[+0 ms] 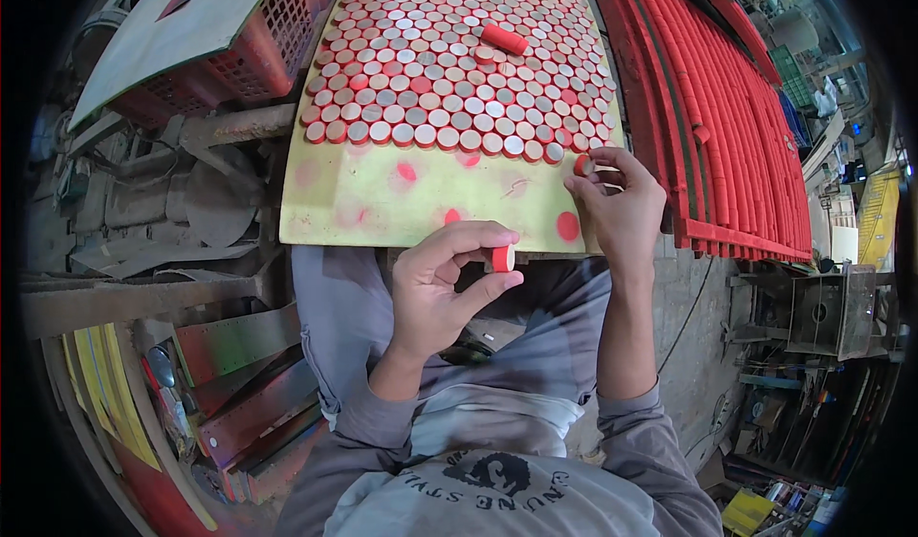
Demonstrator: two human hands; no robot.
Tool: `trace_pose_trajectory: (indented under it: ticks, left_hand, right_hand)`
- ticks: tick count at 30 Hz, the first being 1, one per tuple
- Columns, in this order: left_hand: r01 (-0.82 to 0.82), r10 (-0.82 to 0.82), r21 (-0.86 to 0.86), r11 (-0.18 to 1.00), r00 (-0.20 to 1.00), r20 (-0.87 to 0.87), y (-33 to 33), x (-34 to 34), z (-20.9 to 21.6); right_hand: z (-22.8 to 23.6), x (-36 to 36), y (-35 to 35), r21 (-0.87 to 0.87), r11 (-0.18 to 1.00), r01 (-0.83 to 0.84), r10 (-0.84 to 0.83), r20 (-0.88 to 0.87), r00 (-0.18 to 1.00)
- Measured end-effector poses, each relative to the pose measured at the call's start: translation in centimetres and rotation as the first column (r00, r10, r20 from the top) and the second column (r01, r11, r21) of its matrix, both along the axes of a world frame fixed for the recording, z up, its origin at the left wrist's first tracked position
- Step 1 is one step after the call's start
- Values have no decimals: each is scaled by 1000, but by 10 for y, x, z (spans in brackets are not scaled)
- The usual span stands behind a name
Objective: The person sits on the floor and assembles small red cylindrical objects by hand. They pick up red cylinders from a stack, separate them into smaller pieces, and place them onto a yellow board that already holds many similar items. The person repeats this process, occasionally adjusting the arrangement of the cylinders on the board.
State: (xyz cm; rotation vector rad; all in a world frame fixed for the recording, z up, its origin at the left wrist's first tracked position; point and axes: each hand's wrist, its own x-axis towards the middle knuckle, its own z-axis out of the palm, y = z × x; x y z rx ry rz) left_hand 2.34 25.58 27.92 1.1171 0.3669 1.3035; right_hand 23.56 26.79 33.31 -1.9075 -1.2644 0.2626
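Note:
My left hand (442,284) pinches a short red cylinder (501,258) with a pale round end between thumb and fingers, just off the board's near edge. A similar small red cylinder (582,165) is between the thumb and fingers of my right hand (617,197), at the near right end of the rows. Many such pieces (449,87) stand packed side by side on the pale yellow board (382,193), pale ends up. On top of them lies a longer red cylinder (504,40), with a short piece (484,56) beside it.
To the right, long red rods (732,126) lie side by side in a red rack. At the left stands a red plastic crate (249,73) with a pale sheet (182,30) on it. Metal machine parts (220,197) and painted panels (253,384) are lower left.

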Motion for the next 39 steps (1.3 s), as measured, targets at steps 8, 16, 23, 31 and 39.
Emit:
trace_pose_trajectory:
  ticks: [8,16,23,31,39]
  left_hand:
    - [1,-1,-16,1000,1000,-2,-1,4,0]
    - [9,-10,-17,1000,1000,-22,0,3,0]
    - [27,-27,-11,1000,999,-20,0,3,-2]
    - [18,-19,-20,1000,1000,-22,1,3,-3]
    - [0,1,27,1000,998,-61,3,2,-1]
  right_hand:
    - [-6,-3,4,73,996,41,-35,-81,996]
    - [-3,-6,3,19,1000,1,-2,17,1000]
    - [-6,-11,5,49,998,26,-26,15,1000]
    - [-15,-6,-1,90,996,-18,5,147,989]
    - [-20,-8,4,102,994,47,-45,-24,999]
